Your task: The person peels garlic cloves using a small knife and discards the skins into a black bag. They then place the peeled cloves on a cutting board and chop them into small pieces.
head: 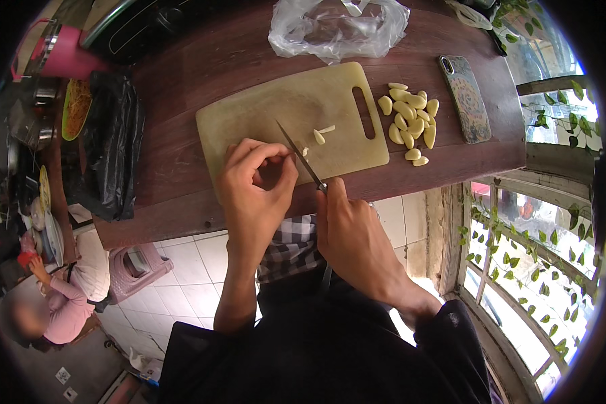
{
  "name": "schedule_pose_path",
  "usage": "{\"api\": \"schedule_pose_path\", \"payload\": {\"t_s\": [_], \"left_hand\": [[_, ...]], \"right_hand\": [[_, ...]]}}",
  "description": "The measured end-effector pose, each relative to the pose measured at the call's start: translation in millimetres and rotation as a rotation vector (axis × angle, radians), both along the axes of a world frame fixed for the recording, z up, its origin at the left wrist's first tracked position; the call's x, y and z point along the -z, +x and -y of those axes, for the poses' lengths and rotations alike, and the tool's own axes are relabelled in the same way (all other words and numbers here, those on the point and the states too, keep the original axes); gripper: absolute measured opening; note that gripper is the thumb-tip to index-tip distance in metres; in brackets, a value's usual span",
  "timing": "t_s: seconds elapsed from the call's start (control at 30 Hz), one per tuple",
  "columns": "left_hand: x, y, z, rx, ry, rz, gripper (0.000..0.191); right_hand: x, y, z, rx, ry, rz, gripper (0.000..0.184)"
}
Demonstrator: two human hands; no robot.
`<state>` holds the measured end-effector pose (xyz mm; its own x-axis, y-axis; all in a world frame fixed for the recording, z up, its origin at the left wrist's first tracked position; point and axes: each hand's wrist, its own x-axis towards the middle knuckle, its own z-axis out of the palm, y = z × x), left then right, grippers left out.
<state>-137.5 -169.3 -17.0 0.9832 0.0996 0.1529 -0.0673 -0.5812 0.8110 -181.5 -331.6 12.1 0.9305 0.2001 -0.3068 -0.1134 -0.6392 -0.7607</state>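
Note:
My right hand (356, 235) is closed around the handle of a narrow kitchen knife (301, 155), whose blade points up and left over the plastic cutting board (262, 106). Beside the blade, my left hand (257, 174) is over the board's near edge, thumb and fingertips brought together; whether something small is pinched there I cannot tell. A small pale piece (305, 151) lies at the blade by the left fingertips. Slender garlic pieces (319, 136) rest on the board farther right. Several peeled garlic cloves (409, 113) are heaped on the wooden table to the board's right.
A clear plastic bag (341, 30) lies beyond the board, and a phone in a patterned case (465, 98) right of the cloves. Black plastic bag (113, 146), green dish (76, 108) and pink tumbler (70, 53) stand left. Another person (65, 308) sits at lower left near a plastic stool (139, 270).

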Motion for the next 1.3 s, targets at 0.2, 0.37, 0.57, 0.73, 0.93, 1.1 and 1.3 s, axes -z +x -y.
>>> {"api": "schedule_pose_path", "payload": {"t_s": [0.2, 0.37, 0.57, 0.73, 0.93, 1.1, 1.3], "left_hand": [[1.3, 0.5, 0.5, 0.004, 0.021, 0.035, 0.011], [2.7, 0.3, -0.1, -0.001, 0.021, 0.032, 0.011], [3.8, 0.7, 1.3, -0.006, 0.008, 0.034, 0.011], [2.0, -0.5, 2.7, -0.021, -0.020, -0.001, 0.010], [3.1, -0.2, 0.2, -0.004, 0.020, 0.023, 0.010], [2.8, -1.2, -1.2, 0.006, 0.030, 0.028, 0.009], [1.7, -1.7, 0.7, -0.006, 0.006, 0.017, 0.009]], "right_hand": [[-0.8, -0.5, -0.4, -0.016, -0.028, -0.023, 0.024], [4.3, -3.0, -5.7, -0.059, -0.092, 0.018, 0.024], [9.3, 0.1, -16.3, -0.028, -0.173, 0.079, 0.025], [3.5, 7.8, -9.5, -0.013, -0.076, 0.023, 0.026], [-4.3, -2.2, -1.8, -0.025, -0.112, -0.043, 0.027], [-1.5, -5.3, -6.5, -0.005, -0.161, 0.011, 0.026], [7.7, 0.7, -16.1, -0.019, -0.243, 0.119, 0.024]]}}
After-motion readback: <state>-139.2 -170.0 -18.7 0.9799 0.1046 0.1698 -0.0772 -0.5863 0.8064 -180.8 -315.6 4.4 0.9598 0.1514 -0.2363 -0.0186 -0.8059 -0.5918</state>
